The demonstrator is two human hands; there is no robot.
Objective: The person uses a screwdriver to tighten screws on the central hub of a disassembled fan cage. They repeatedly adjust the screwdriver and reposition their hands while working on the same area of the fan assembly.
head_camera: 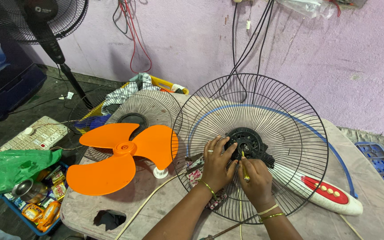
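We are in a small fan-repair workshop. On the worn worktable [316,222] lie a black wire guard [281,102], a second grille [150,104] and a loose orange fan blade [123,155]. Cables [245,49] hang down the bare purple wall [343,53], a standing fan [45,18] waits nearby, and a switch board [34,135] and a crate of small boxes [45,200] sit on the floor.

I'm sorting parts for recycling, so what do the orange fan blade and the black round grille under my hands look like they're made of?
The orange fan blade looks like moulded plastic: one even colour, smooth, faintly glossy. The black grille looks like thin metal wire, probably painted or coated, judging by its fine, evenly curved spokes and rings.
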